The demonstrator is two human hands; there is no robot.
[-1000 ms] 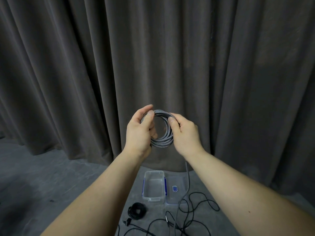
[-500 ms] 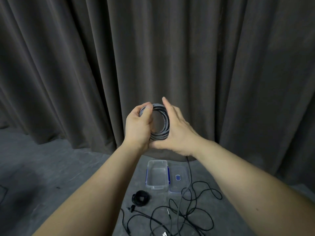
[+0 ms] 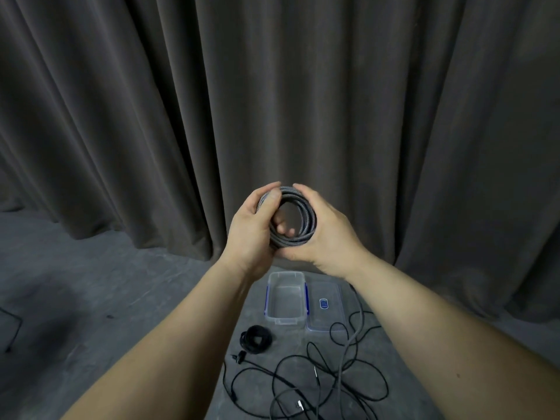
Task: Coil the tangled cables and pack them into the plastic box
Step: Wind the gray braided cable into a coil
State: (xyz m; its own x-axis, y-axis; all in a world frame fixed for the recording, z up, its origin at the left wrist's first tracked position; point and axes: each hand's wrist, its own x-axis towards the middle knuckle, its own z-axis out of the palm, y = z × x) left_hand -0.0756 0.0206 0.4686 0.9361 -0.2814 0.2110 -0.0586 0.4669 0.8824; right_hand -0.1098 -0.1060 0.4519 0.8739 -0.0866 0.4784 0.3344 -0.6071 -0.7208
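Right now my left hand (image 3: 251, 228) and my right hand (image 3: 325, 228) are raised side by side in front of me, both wrapped around the same grey braided cable coil (image 3: 298, 221). The left grips the coil's near-left side, its thumb (image 3: 270, 204) pressed over the top strands and its fingertips showing through the ring's middle. The right cups the opposite side from outside and below, fingers curled along the rim, so the coil stands roughly upright between my palms. From under my right wrist the loose grey tail (image 3: 353, 334) of this cable hangs down to the floor. Below my hands sits the clear plastic box (image 3: 286, 298) with blue clips, open, nothing visible inside it. Its lid (image 3: 323, 304) lies flat just beside the box, under my right hand. Nearer to me, below my left hand, a small black coiled cable (image 3: 256, 340) rests on the grey floor (image 3: 91, 298). Beneath my right forearm a tangle of thin black cables (image 3: 303, 386) sprawls in loose loops, the grey tail running across it. Beyond my hands hangs a dark pleated curtain (image 3: 272, 101), reaching the floor.
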